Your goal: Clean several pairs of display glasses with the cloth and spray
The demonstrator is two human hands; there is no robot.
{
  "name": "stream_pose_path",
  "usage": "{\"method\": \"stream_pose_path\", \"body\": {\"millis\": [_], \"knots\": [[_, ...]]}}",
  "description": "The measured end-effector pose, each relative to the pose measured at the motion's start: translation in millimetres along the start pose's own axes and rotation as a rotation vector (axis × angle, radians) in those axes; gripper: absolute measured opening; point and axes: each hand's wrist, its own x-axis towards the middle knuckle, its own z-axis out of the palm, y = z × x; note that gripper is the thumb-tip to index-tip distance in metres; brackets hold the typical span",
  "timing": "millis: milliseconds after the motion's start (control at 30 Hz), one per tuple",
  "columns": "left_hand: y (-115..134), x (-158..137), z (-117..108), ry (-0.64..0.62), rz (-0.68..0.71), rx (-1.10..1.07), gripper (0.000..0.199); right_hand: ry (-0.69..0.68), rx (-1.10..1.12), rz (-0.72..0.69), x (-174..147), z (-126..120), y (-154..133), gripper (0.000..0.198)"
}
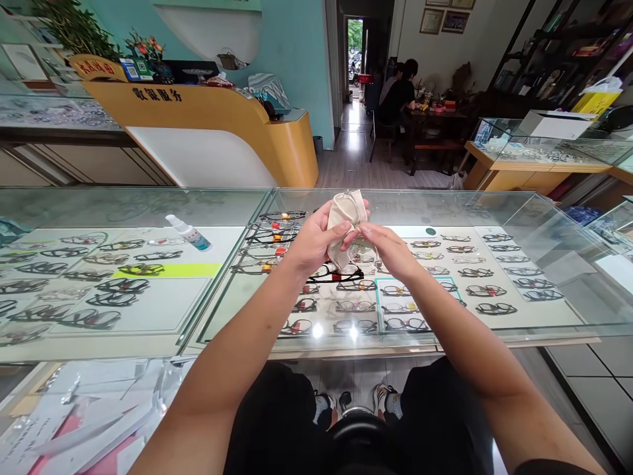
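Both my hands meet over the glass display case, around a small cream cloth drawstring pouch [347,208]. My left hand [315,236] is closed on the pouch from the left, its thumb lying across the front. From the right, my right hand [388,245] pinches at the pouch's right side, where a thin cord seems to be; the fingertips partly hide it. What the pouch contains, if anything, cannot be seen. Beneath the hands, a pair of dark-framed glasses [341,273] shows in the case.
Several rows of glasses lie inside the glass case [544,313]. A white spray bottle [190,234] stands on the glass to the left. Papers and plastic sleeves [93,409] fill the lower left. Beyond is a wooden counter [287,148]; people [399,92] sit at a far table.
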Motion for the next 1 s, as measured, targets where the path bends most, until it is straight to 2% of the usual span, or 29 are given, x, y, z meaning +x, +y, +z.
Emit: {"method": "stream_pose_path", "body": {"millis": [267, 367, 467, 767, 833, 1000], "knots": [[-14, 1, 4, 0.249, 0.062, 0.049, 0.058, -0.019, -0.214, 0.028, -2, 9, 7, 0.062], [-17, 3, 3, 0.311, 0.075, 0.034, 0.061, -0.024, -0.217, 0.036, -4, 13, 7, 0.061], [-16, 4, 1, 0.296, 0.072, 0.016, 0.064, -0.028, -0.154, 0.056, -5, 13, 4, 0.058], [-3, 0, -3, 0.036, 0.025, 0.014, 0.057, 0.071, -0.089, 0.012, -2, 0, 7, 0.051], [-5, 0, -3, 0.053, 0.027, 0.019, 0.058, 0.056, -0.088, 0.015, -2, 2, 10, 0.053], [-17, 1, 0, 0.234, 0.115, 0.075, 0.051, 0.012, -0.181, 0.030, -4, 10, 11, 0.058]]}}
